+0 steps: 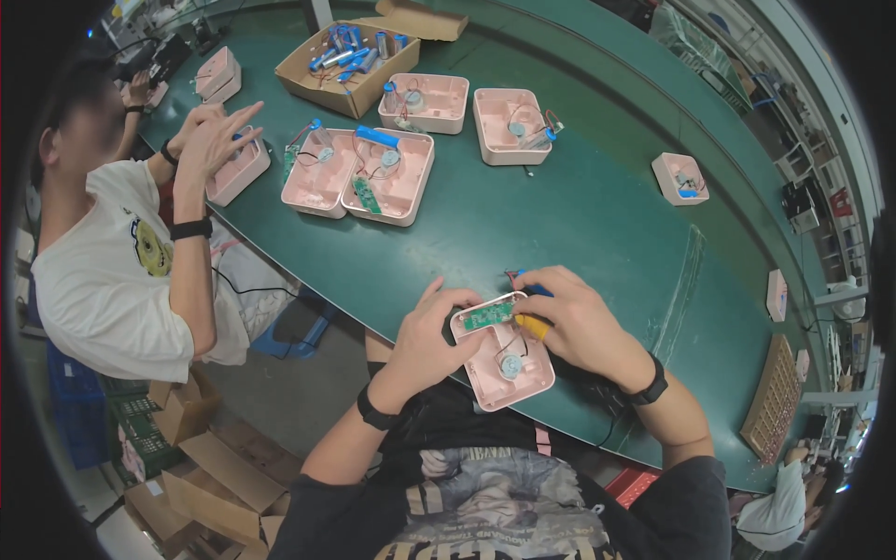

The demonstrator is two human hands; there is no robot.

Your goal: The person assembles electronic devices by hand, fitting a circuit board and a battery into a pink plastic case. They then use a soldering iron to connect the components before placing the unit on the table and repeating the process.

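Note:
A pink plastic housing is held at the table's near edge, its open side facing up. My left hand is closed around its left side, the thumb over the wall. Inside lie a green circuit board along the far wall and a round grey motor-like part with thin wires. My right hand is bent over the far right corner, its fingers curled by a yellow cylindrical piece, which it seems to grip. Just beyond those fingertips a blue battery cell with a red wire is partly hidden.
Farther off on the green table stand several pink housings with boards, wires and blue cells. A cardboard box holds blue cells. At left, a co-worker handles another housing. A brown slotted tray lies right.

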